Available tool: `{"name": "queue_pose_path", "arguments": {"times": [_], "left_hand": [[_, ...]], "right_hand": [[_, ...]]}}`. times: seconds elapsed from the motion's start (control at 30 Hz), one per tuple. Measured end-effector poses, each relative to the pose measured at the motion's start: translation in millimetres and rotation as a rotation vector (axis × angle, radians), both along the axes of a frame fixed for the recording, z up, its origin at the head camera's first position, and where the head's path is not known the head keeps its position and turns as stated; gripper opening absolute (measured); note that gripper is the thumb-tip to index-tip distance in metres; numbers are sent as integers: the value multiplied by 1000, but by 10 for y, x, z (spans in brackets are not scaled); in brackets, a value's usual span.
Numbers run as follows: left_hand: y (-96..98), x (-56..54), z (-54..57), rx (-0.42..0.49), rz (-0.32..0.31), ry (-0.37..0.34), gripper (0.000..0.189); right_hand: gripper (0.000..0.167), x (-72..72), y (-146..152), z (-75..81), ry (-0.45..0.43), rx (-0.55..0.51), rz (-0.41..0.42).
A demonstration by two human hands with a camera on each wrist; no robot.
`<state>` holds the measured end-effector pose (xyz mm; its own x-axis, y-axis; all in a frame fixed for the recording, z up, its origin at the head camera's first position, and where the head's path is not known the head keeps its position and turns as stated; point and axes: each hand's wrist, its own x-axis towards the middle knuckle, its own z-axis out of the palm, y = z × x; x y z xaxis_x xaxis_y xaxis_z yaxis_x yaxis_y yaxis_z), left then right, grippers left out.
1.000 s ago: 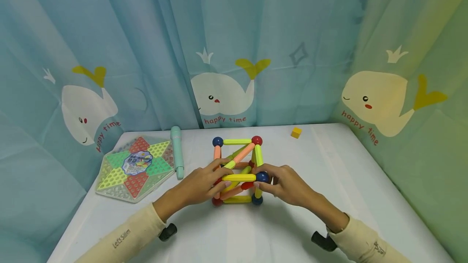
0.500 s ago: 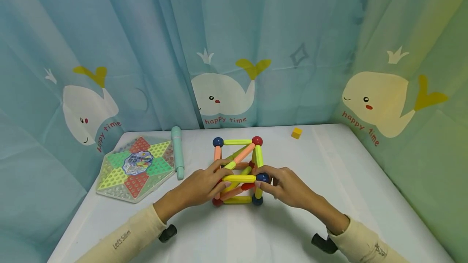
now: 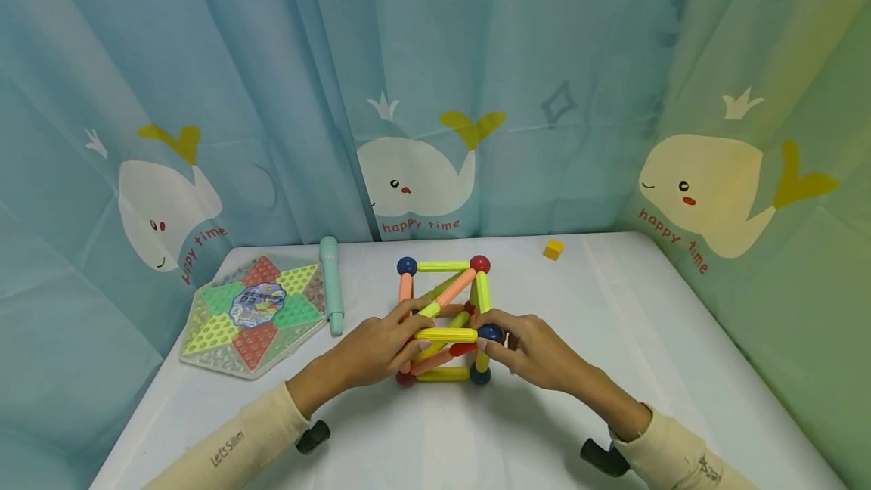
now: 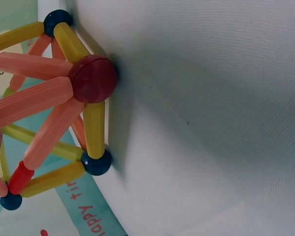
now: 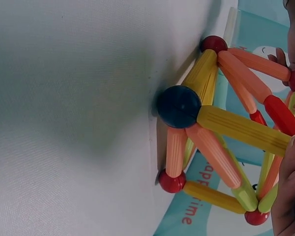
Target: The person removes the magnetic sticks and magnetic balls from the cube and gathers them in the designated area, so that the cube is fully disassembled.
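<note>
A cube-like frame of magnetic sticks and balls stands on the white table, in the middle of the head view. Its rods are yellow, lime, salmon and red. My left hand holds its upper near left corner, fingers and thumb around a red ball that the hand mostly covers in the head view. On the right, my right hand pinches the blue ball at the upper near corner. A yellow stick spans the two corners. Low down, a red ball and a blue ball rest on the table.
A star-patterned Chinese checkers board lies at the left, with a mint-green microphone-shaped stick beside it. At the back right sits a small yellow cube. A whale-print curtain hangs behind the table.
</note>
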<state>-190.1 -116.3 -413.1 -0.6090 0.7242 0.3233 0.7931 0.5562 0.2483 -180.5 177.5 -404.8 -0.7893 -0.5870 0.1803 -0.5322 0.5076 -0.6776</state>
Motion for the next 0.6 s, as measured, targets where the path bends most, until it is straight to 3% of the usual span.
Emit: {"name": "queue_pose_path", "arguments": {"times": [0.6], "left_hand": [[10, 6, 5, -8, 7, 28, 29]], "right_hand": [[17, -31, 13, -13, 18, -50, 13]]}}
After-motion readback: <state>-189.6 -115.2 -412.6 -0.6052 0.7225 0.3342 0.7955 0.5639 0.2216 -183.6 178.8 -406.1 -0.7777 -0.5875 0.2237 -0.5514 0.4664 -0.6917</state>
